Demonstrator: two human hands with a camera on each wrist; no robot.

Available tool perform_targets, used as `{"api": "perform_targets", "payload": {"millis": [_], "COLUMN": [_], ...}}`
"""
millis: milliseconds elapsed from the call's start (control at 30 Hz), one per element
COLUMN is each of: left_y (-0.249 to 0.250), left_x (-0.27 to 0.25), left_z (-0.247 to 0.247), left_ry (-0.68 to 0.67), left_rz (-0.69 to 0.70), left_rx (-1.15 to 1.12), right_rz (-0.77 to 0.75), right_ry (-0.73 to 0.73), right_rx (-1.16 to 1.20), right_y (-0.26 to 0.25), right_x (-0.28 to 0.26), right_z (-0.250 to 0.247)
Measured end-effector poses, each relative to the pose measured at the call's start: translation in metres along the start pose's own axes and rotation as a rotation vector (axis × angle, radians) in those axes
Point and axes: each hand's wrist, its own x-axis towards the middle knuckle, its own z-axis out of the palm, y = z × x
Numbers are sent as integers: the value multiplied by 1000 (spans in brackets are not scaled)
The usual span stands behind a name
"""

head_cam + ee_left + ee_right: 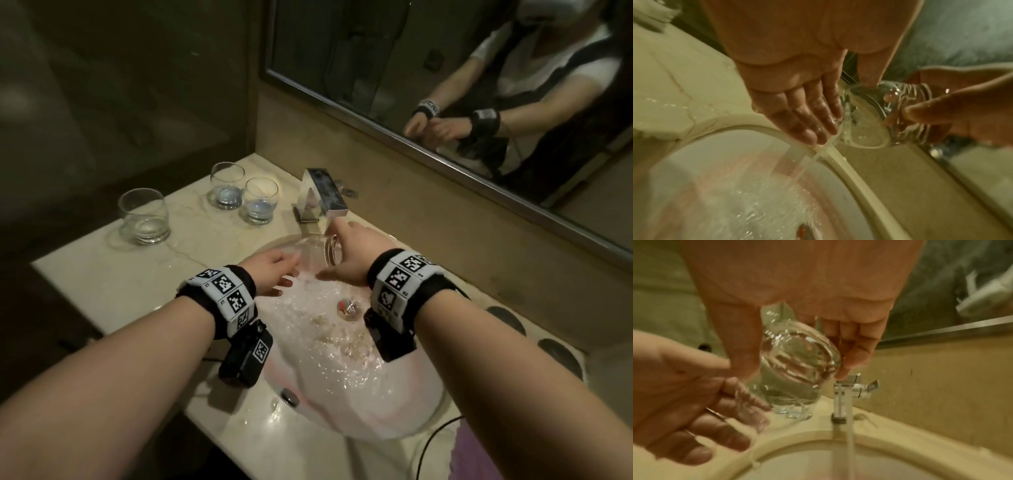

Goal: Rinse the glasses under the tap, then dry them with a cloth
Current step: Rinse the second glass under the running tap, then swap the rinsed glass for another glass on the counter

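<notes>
A clear glass (317, 253) lies tipped on its side over the sink (404, 421), just below the chrome tap (322, 193), which is running. My right hand (330, 251) grips its thick base, thumb on one side and fingers on the other (855, 353). My left hand (284, 274) is open, and its wet, straight fingers (813, 116) lie against the glass's rim (861, 126). Water spills off the rim into the basin. In the right wrist view the glass (797, 360) sits between thumb and fingers, with the water stream (849, 443) falling to its right.
Three more glasses stand on the marble counter (113, 287) to the left of the tap: one (144, 216) alone, two (226, 185) (261, 200) side by side. A purple cloth (462, 455) lies at the front right edge. A mirror (445, 85) hangs behind.
</notes>
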Motion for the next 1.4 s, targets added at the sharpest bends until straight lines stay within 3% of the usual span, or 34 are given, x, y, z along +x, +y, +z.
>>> {"api": "perform_targets", "payload": {"millis": [100,267,333,400,500,667,900,1033,1267,1400], "left_y": [7,16,17,17,11,1,-8,-11,-8,-7], "left_x": [-16,-32,-32,-29,-20,5,32,43,57,59], "left_z": [-15,-50,-64,-77,-97,-128,-151,-159,-166,-165], "left_ry": [15,75,146,224,281,263,173,151,87,75], "left_rz": [-3,105,175,246,201,160,205,224,216,200], "left_rx": [-227,-188,38,414,874,1131,1254,1230,1231,1253], "right_rz": [37,53,47,41,92,267,403,461,461,413], "right_ry": [116,157,111,35,-7,43,87,41,99,162], "right_rx": [333,724,788,798,815,872,969,987,1126,1086], "right_y": [-12,-39,-51,-59,-59,-51,-49,-51,-61,-57], "right_x": [3,16,27,40,62,103,169,199,223,224], "right_z": [16,43,49,55,63,67,68,72,85,91]}}
